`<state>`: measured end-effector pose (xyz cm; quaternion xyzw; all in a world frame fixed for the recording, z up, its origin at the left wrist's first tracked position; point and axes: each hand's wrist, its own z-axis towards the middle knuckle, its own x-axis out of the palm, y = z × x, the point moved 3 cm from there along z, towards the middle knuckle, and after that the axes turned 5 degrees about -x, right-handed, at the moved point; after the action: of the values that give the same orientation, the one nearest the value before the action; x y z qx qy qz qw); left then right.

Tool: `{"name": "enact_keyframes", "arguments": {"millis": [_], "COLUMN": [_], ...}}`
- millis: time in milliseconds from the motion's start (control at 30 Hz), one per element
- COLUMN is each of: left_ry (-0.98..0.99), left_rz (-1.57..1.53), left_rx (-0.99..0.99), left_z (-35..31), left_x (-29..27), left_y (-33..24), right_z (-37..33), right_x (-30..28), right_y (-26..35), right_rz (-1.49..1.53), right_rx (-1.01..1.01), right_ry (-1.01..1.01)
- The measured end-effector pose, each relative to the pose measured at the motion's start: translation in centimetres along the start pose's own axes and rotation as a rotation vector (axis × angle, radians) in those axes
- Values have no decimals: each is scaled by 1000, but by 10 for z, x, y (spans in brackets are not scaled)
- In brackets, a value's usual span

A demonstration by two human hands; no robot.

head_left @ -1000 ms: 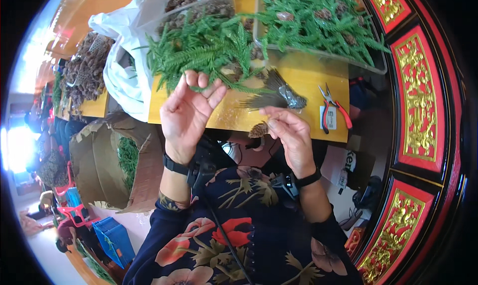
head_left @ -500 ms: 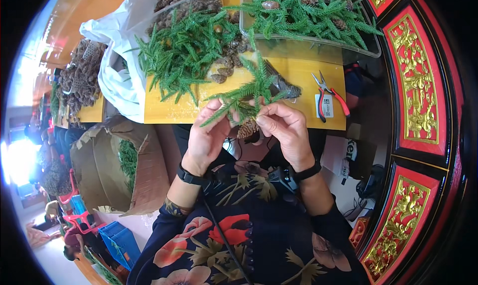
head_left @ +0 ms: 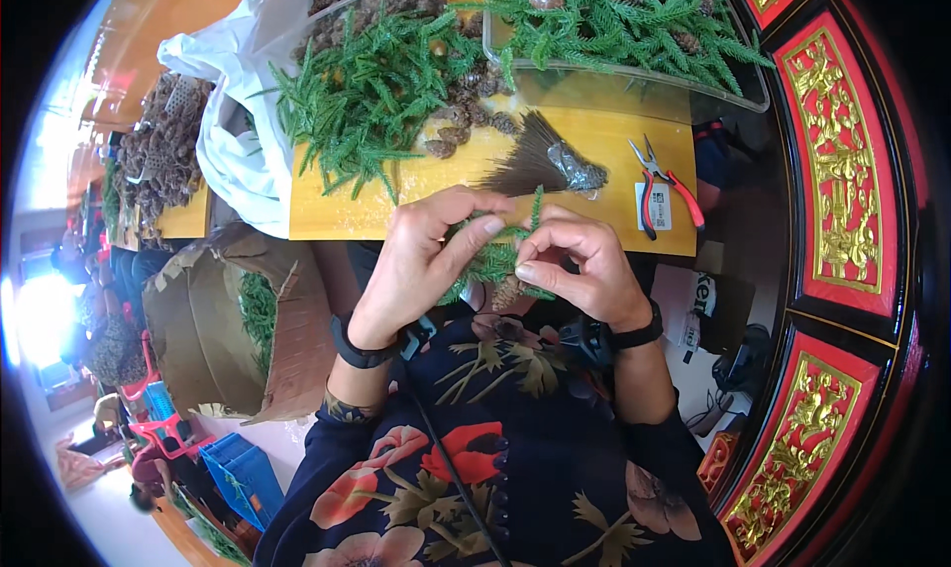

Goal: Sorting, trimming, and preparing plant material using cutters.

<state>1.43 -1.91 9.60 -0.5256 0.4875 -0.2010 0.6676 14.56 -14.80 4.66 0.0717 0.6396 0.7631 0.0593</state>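
Green sprig (head_left: 483,267) and pine cone (head_left: 506,294) sit between our hands, just off the bench (head_left: 332,218), our right hand's (head_left: 586,270) fingers pinching their join, our left hand's (head_left: 416,255) narrowed, grip unclear; loosen that pinch and the cone could drop.

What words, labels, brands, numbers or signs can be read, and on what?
White label under the red-handled pliers: print and a square code, too small to read.
White package at right: large dark letters, not copied here.
No text visible on the pine cone.
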Motion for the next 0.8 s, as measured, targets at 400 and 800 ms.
{"name": "enact_keyframes", "arguments": {"millis": [400, 800], "left_ry": [-121, -332], "left_rz": [-343, -400], "left_rx": [-375, -222], "left_z": [-3, -6], "left_x": [2, 11], "left_y": [20, 11], "right_z": [-3, 7], "right_x": [0, 18], "right_y": [8, 6], "right_rz": [224, 46], "right_rx": [18, 103], "right_ry": [-405, -395]}}
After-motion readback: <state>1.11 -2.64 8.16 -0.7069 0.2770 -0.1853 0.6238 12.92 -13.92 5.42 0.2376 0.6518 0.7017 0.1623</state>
